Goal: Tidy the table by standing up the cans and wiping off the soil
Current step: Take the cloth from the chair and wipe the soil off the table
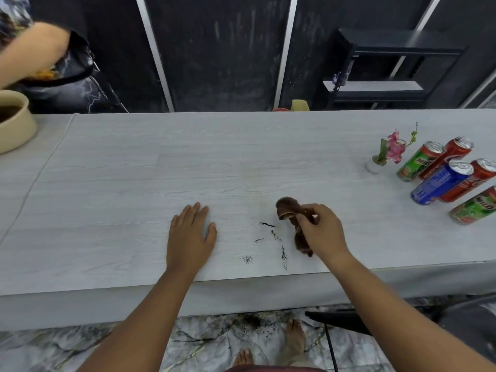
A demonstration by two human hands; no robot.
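Head view looks down on a pale wood-grain bench (134, 170). On its top the left hand (189, 238) lies flat, palm down, fingers straight and slightly spread, holding nothing. The right hand (322, 232) grips a brown cloth (287, 209), fingers curled round its bunched middle. One end of the cloth pokes out past the fingers toward the far side; the other hangs below the hand near the bench's front edge. Whether the cloth touches the bench top I cannot tell.

Between the two hands, closer to the right one, thin dark streaks and specks of soil (273, 234) lie on the bench, just beside the cloth.

Well off to the right, five cans stand upright in a tight cluster: a green can (420, 162), a red can (453, 154) behind it, a blue can (441, 182), a second red can (475, 181) and a second green can (475, 206) nearest the front edge. A small white flower pot (375, 165) with a pink bloom sits just left of them.

At the far left edge is a beige bowl (13, 122) with dark contents, and another person's arm (32, 52) shows above it. On the marbled floor (80, 345) below the bench lie dark crumbs (252, 320), near a bare foot (295, 339).
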